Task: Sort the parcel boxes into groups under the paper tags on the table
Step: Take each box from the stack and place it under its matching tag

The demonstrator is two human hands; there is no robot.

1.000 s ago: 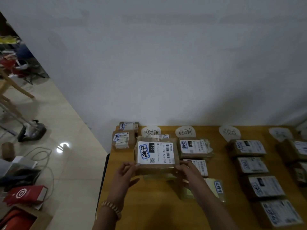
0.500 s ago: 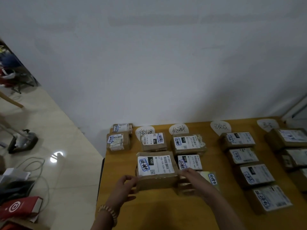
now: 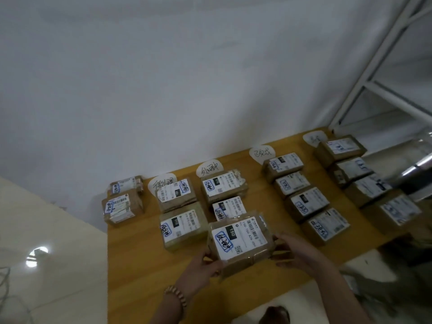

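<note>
From the head view, we have shifted the parcel box point(image 3: 240, 242) rightward to the near end of the column under the second paper tag point(image 3: 209, 167), with left hand point(image 3: 203, 265) and right hand point(image 3: 295, 251) fingers curled around its near-left and right edges, so it looks almost placed.

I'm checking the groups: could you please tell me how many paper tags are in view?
4, along the table's far edge: a tag heading the second box column from the left, and tags heading the third, fourth and fifth. Boxes may hide others.
</note>
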